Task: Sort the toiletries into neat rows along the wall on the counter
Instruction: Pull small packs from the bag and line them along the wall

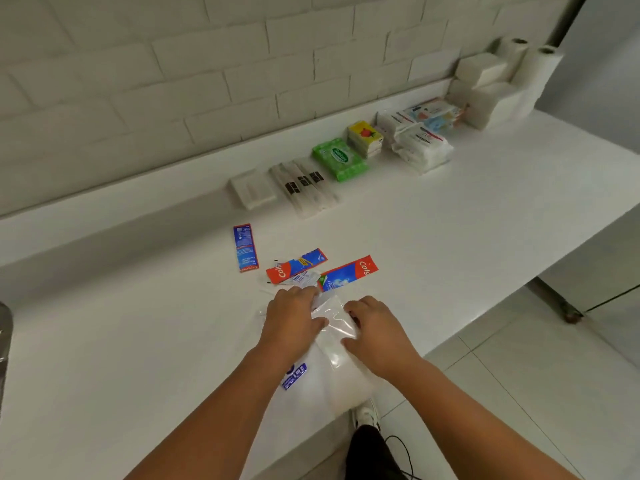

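Lower centre of frame: left hand (292,315) and right hand (375,332) both curl fingers round clear plastic bag (337,344) lying on white worktop (485,209). Blue-labelled sachet (294,375) shows through bag. Three toothpaste sachets (296,265) loose just above hands. Along wall, centre to upper right: white box (252,188), wrapped toothbrushes (306,187), green tissue pack (340,159), yellow pack (365,138), white packs (420,147), paper rolls (540,69).

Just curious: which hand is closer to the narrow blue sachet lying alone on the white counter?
Left. The left hand sits right of the narrow blue sachet, nearer the person, gripping the clear plastic bag; the right hand grips that bag farther right.
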A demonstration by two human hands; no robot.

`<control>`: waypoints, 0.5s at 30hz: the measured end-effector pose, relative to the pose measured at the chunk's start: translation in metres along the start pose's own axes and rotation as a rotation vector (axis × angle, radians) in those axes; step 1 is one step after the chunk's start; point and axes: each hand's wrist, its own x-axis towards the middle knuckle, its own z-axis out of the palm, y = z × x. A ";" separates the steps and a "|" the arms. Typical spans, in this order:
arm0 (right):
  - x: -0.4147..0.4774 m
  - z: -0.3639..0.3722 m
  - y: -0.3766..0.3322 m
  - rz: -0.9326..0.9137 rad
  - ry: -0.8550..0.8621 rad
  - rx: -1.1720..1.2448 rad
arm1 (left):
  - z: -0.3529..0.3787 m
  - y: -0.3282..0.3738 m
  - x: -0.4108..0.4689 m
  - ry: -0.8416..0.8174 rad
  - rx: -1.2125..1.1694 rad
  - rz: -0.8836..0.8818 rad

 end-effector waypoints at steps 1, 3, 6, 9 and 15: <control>-0.002 0.002 0.000 0.000 0.014 0.013 | 0.000 0.001 -0.001 -0.001 0.016 -0.004; -0.003 0.006 0.001 -0.005 0.020 0.018 | -0.001 0.002 -0.002 -0.002 0.027 -0.012; -0.005 0.007 0.002 -0.019 0.017 0.007 | -0.004 0.005 -0.007 -0.017 -0.023 -0.026; -0.007 0.007 0.001 -0.024 0.022 0.002 | -0.007 0.005 -0.009 -0.041 -0.127 -0.049; -0.014 -0.007 -0.015 -0.069 0.091 -0.003 | -0.028 0.013 -0.003 0.028 -0.463 -0.134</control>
